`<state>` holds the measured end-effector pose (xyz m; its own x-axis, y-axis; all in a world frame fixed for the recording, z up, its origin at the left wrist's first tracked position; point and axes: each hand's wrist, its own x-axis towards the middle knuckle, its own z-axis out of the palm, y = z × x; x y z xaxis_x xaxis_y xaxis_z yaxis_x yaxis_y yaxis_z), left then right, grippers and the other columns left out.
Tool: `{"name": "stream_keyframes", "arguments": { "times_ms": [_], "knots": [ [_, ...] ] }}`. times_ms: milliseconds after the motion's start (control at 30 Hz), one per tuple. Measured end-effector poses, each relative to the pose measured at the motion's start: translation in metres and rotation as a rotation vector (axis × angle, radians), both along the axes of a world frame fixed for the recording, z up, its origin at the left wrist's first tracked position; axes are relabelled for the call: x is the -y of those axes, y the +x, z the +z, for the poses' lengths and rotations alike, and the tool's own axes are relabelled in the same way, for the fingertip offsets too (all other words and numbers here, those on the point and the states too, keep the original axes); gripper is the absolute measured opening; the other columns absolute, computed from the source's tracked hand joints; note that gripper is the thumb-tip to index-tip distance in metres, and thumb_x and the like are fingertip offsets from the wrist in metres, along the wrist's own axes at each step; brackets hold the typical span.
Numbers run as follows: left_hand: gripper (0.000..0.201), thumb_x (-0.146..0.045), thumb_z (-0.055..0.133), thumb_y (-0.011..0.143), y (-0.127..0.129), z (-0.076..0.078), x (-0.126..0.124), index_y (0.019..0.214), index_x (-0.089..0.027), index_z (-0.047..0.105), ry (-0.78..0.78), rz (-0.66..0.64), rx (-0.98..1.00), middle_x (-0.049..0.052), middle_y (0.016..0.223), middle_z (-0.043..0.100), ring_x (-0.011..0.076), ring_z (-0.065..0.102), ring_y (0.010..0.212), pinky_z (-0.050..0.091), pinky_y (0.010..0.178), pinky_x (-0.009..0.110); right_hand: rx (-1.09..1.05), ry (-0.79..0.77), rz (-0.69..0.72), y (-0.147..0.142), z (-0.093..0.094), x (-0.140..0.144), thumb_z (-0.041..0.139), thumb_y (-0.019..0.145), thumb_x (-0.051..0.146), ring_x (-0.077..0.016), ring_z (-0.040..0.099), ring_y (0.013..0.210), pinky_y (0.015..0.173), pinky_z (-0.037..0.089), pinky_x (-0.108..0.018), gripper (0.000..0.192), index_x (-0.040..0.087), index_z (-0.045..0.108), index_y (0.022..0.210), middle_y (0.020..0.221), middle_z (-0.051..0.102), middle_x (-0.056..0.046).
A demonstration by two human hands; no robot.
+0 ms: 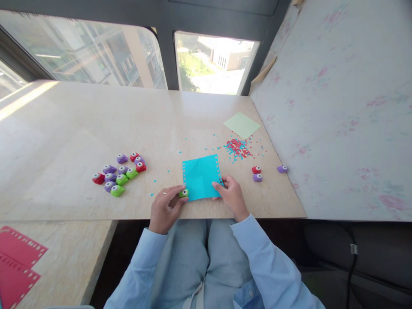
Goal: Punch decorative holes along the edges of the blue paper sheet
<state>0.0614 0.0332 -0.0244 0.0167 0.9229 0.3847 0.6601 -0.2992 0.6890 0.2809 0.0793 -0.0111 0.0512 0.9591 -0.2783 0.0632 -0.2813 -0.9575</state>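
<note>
left hand (165, 209) grips small green plastic punch (183, 193) at square turquoise paper sheet's (201, 177) corner | right hand (232, 196) pinches sheet's edge | beige marble table (96, 124)

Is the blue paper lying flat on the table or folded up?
Spread flat. The blue paper lies open as one square sheet on the table, holes along both side edges; right hand holds one corner.

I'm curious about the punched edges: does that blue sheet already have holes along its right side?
Yes, the blue paper sheet shows a row of small punched holes running down its right edge, just above the right hand.
</note>
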Motion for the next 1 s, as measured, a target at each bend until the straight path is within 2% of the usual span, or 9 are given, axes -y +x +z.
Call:
{"name": "stream_keyframes", "arguments": {
  "times_ms": [167, 400, 633, 867, 1000],
  "knots": [
    [0.026, -0.032, 0.062, 0.088, -0.002, 0.002, 0.003, 0.111, -0.023, 0.069, -0.024, -0.023, 0.026, 0.008, 0.111, 0.072, 0.0234, 0.066, 0.103, 0.054, 0.089, 0.040, 0.175, 0.106, -0.031, -0.003, -0.005, 0.003, 0.067, 0.073, 0.045, -0.0216, 0.064, 0.075, 0.068, 0.054, -0.035, 0.031, 0.019, 0.060, 0.087, 0.081, 0.068, -0.005],
    [0.021, -0.027, 0.063, 0.088, 0.001, 0.003, 0.005, 0.107, -0.021, 0.070, -0.008, 0.033, 0.091, 0.009, 0.109, 0.070, 0.0224, 0.066, 0.101, 0.055, 0.089, 0.040, 0.214, 0.134, -0.085, -0.012, -0.006, -0.001, 0.064, 0.074, 0.044, -0.0229, 0.064, 0.084, 0.075, 0.050, -0.034, 0.032, 0.019, 0.058, 0.092, 0.088, 0.069, -0.007],
    [0.019, -0.026, 0.063, 0.087, 0.002, 0.003, 0.007, 0.103, -0.021, 0.070, 0.020, 0.075, 0.081, 0.009, 0.107, 0.069, 0.0226, 0.067, 0.099, 0.056, 0.088, 0.040, 0.260, 0.167, -0.078, -0.017, -0.008, -0.010, 0.063, 0.075, 0.045, -0.0212, 0.061, 0.076, 0.070, 0.048, -0.032, 0.029, 0.020, 0.057, 0.089, 0.082, 0.067, -0.004],
    [0.017, -0.023, 0.064, 0.086, 0.002, 0.003, 0.007, 0.102, -0.021, 0.070, 0.024, 0.095, 0.110, 0.009, 0.105, 0.069, 0.0216, 0.067, 0.096, 0.057, 0.084, 0.037, 0.247, 0.171, -0.022, -0.013, -0.006, -0.005, 0.062, 0.078, 0.044, -0.0189, 0.057, 0.071, 0.066, 0.045, -0.029, 0.026, 0.021, 0.057, 0.089, 0.077, 0.063, -0.001],
    [0.018, -0.022, 0.066, 0.085, 0.002, 0.003, 0.007, 0.102, -0.021, 0.070, 0.021, 0.081, 0.092, 0.008, 0.102, 0.070, 0.0214, 0.067, 0.094, 0.057, 0.084, 0.037, 0.260, 0.171, -0.050, -0.014, -0.006, -0.003, 0.061, 0.079, 0.046, -0.0188, 0.056, 0.070, 0.066, 0.045, -0.030, 0.028, 0.021, 0.057, 0.091, 0.078, 0.063, -0.001]
  ]
}}
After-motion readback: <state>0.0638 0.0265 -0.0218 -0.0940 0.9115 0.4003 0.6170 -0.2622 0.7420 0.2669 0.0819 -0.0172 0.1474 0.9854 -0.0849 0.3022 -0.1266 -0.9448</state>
